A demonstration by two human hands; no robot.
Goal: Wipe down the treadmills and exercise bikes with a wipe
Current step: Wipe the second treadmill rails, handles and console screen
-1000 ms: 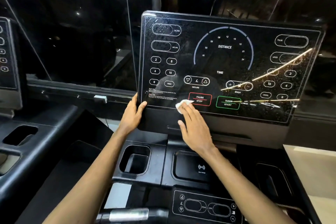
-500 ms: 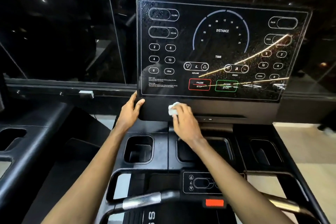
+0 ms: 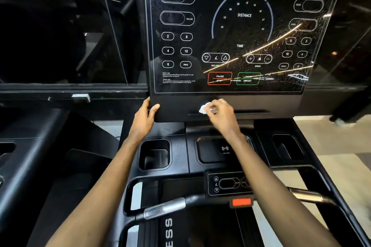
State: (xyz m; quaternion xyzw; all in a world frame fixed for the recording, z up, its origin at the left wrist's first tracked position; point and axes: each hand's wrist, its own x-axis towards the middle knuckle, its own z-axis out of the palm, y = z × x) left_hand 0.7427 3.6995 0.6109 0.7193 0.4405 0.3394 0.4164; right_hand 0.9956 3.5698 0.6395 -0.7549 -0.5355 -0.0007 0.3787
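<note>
Head view looks down over both forearms at a treadmill's console (image 3: 241,32), its glossy black face speckled with droplets and crossed by bright reflected streaks. From where I sit, the left hand (image 3: 145,117) grips the console's lower left corner: the thumb lies across the front and the fingers wrap behind the edge. The right hand (image 3: 221,115) is on the plain black strip under the printed buttons, below the red PAUSE/STOP box. Its fingers are curled and pinch a small crumpled white wipe (image 3: 203,108), which sticks out to the left of the fingertips and touches the strip (the hand is motion-blurred, so I cannot tell which fingers do the pinching).

Below the hands lies the black tray deck: a square cup holder (image 3: 154,154) on the left, and beside it a shallow tray (image 3: 212,150) with a wireless symbol, partly under the right wrist. Nearer the camera sits a small control panel (image 3: 226,183) with arrow buttons, with a red tab (image 3: 241,202) just below it and a silver-sleeved handlebar (image 3: 164,207) to its left. Part of a neighbouring machine (image 3: 30,146) shows at far left.
</note>
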